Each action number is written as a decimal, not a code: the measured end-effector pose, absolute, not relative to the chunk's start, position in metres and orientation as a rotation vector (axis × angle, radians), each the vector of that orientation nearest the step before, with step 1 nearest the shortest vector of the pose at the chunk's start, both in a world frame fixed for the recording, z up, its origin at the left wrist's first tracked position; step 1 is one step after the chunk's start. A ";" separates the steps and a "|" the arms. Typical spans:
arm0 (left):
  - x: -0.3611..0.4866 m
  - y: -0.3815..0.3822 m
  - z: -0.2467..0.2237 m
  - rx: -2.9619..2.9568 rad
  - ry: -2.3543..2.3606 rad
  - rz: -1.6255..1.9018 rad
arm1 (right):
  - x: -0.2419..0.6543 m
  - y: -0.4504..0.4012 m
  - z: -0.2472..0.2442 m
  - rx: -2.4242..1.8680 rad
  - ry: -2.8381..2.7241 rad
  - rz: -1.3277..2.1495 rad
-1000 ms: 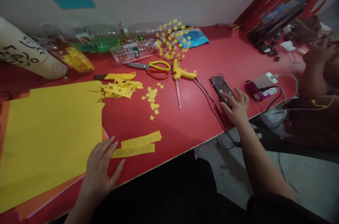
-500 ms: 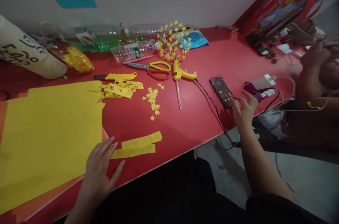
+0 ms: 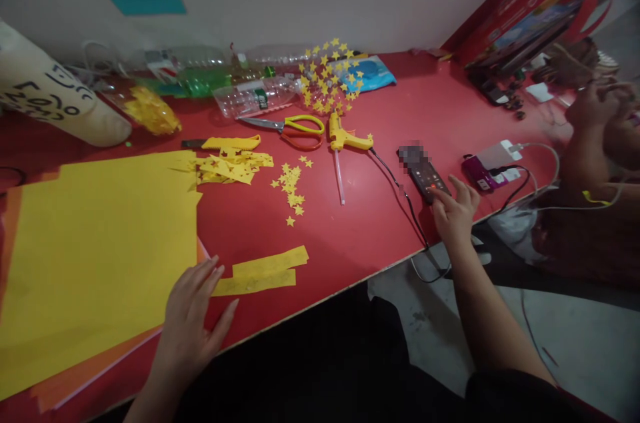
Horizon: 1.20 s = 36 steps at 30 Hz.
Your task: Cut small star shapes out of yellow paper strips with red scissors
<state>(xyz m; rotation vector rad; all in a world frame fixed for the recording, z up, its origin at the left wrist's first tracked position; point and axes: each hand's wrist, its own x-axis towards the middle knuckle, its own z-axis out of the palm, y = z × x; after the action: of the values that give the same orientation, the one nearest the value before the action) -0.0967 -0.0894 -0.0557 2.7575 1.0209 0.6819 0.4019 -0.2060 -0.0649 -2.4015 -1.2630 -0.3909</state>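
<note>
My right hand [image 3: 456, 210] is at the lower end of a black phone [image 3: 425, 173], its index finger on or just over the lit screen near a red spot, the other fingers apart. Flat and spread, my left hand [image 3: 195, 316] rests at the table's front edge, beside the yellow paper sheets [image 3: 100, 263]. Two yellow paper strips [image 3: 270, 270] lie just right of its fingertips. Small yellow paper stars [image 3: 291, 186] are scattered mid-table. Behind them are a yellow glue gun [image 3: 345, 138] with a glue stick and scissors [image 3: 295, 128] with yellow and red handles.
A yellow cutter [image 3: 230, 142] lies by a heap of paper scraps [image 3: 230, 166]. Plastic bottles [image 3: 257, 98] and a star-covered clear ball [image 3: 327, 86] stand along the wall. A purple power bank [image 3: 483, 173] with cables sits at right, near another person's hands [image 3: 597, 103].
My right hand has shifted left and its index finger has come down onto or just over the phone's screen. My left hand has stayed almost still.
</note>
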 end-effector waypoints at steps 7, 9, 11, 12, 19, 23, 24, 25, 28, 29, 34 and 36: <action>-0.089 -0.094 -0.052 2.798 1.096 0.519 | 0.409 -0.205 -0.076 -2.424 -1.220 -0.339; -0.084 -0.094 -0.050 2.806 1.112 0.490 | 0.413 -0.205 -0.079 -2.440 -1.207 -0.335; -0.078 -0.092 -0.049 2.807 1.134 0.477 | 0.418 -0.206 -0.081 -2.463 -1.171 -0.347; -0.075 -0.090 -0.048 2.809 1.141 0.466 | 0.419 -0.205 -0.081 -2.470 -1.176 -0.340; -0.053 -0.083 -0.049 2.826 1.062 0.400 | 0.348 -0.177 -0.036 -2.016 -1.494 -0.498; -0.033 -0.077 -0.048 2.847 0.973 0.387 | 0.273 -0.126 -0.013 -1.749 -1.850 -0.190; -0.026 -0.075 -0.047 2.851 0.959 0.368 | 0.261 -0.110 -0.013 -1.692 -1.915 -0.120; -0.020 -0.071 -0.045 2.850 0.944 0.329 | 0.251 -0.093 -0.015 -1.645 -1.972 -0.047; -0.003 -0.061 -0.043 2.849 0.839 0.292 | 0.236 -0.049 -0.025 -1.540 -2.050 0.131; 0.000 -0.059 -0.043 2.841 0.800 0.320 | 0.233 -0.038 -0.028 -1.523 -2.052 0.130; -0.004 -0.055 -0.047 2.632 0.677 0.546 | 0.238 -0.023 -0.041 -1.474 -1.982 0.027; -0.007 -0.056 -0.047 2.591 0.679 0.531 | 0.244 -0.024 -0.045 -1.524 -1.935 0.014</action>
<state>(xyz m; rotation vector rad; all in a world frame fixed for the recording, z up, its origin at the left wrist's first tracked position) -0.0074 -0.0556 -0.0472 2.5913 0.6792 0.5314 0.2437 -0.0240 -0.0454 -1.5242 -1.9349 0.0136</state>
